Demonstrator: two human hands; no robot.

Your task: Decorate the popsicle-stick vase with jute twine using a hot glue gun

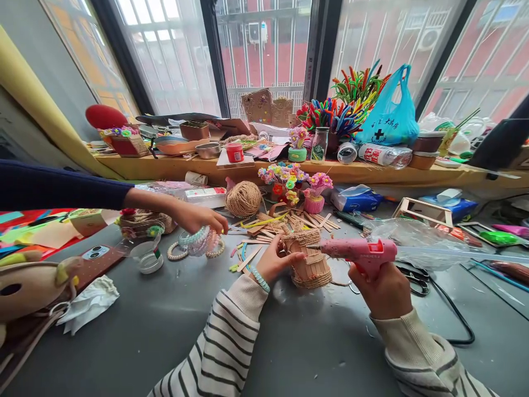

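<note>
While left fingers [294, 257] grip a twine-trimmed basket [312, 268], right fingers [359, 280] clasp a glue gun [359, 250].

On the bench [185, 347], one glue gun [359, 250] and one twine-wrapped piece [312, 269] are counted near the middle; toward the far edge, one twine ball [243, 199] and two blue packets [357, 199]; toward the left edge, one phone [103, 263] and one crumpled tissue [93, 302].
</note>
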